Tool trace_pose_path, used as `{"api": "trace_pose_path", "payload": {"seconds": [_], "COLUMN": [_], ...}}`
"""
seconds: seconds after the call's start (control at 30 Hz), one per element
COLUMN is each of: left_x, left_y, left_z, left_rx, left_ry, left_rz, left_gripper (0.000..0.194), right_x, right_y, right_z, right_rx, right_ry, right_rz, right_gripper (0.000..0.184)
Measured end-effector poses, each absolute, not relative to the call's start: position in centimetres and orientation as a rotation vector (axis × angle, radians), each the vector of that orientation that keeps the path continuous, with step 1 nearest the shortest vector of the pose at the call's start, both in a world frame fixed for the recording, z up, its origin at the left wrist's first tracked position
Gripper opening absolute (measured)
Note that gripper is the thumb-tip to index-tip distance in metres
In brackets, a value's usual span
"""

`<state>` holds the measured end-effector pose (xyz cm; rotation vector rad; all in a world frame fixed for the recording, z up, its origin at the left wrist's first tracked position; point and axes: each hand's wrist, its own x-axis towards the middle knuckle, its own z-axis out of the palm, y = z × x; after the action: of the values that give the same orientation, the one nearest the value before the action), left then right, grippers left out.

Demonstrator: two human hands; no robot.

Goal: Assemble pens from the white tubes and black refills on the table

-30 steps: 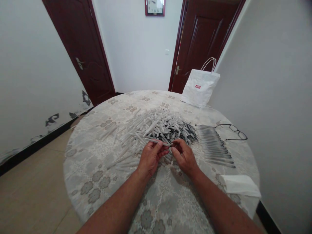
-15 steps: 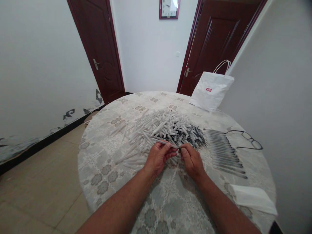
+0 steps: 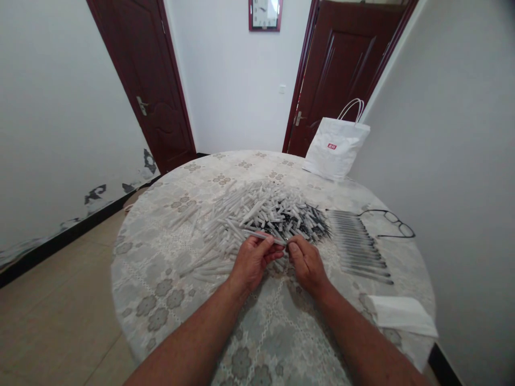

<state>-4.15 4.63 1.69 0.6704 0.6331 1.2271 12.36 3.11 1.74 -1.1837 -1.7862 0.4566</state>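
Observation:
In front of the pile, my left hand (image 3: 252, 260) is closed around a pale, slim pen barrel (image 3: 257, 234) that slants down to the right. At its right end, my right hand (image 3: 308, 262) pinches a small dark piece, mostly hidden by the fingertips. Behind both hands spreads a heap of white translucent pen barrels (image 3: 229, 225), with dark-tipped shorter parts (image 3: 298, 220) heaped on its right side. Further right, a neat row of clear pens (image 3: 358, 244) with dark ends lies side by side.
The round table wears a patterned cloth (image 3: 161, 316). Eyeglasses (image 3: 396, 223) lie beyond the row, and a folded white tissue (image 3: 402, 315) rests near the right edge. At the back right stands a white paper bag (image 3: 336, 150). Doors and walls surround the table.
The whole view has swung to the side and partly back as the head turned. Both hands stay together at the barrel's end; the right fingers have closed more tightly around the dark piece.

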Motion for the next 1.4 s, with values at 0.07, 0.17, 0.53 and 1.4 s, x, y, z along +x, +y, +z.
{"api": "trace_pose_path", "payload": {"seconds": [0.07, 0.17, 0.53, 1.4], "left_x": [-4.2, -4.2, -4.2, -4.3], "left_y": [4.7, 4.7, 4.6, 4.6], "left_z": [1.7, 1.7, 1.7, 2.1], "left_rx": [0.665, 0.664, 0.676, 0.702], "left_ry": [0.638, 0.643, 0.652, 0.659], "left_rz": [1.234, 1.228, 1.221, 1.19], "left_gripper": [0.03, 0.029, 0.027, 0.03], "right_x": [12.3, 12.3, 12.4, 12.4], "right_y": [3.0, 3.0, 3.5, 2.9], "right_z": [1.9, 2.0, 1.4, 2.5], "right_rx": [-1.163, -1.166, -1.22, -1.181], "right_ry": [-1.762, -1.777, -1.808, -1.851], "right_rz": [0.47, 0.445, 0.416, 0.387], "right_gripper": [0.012, 0.01, 0.035, 0.018]}}
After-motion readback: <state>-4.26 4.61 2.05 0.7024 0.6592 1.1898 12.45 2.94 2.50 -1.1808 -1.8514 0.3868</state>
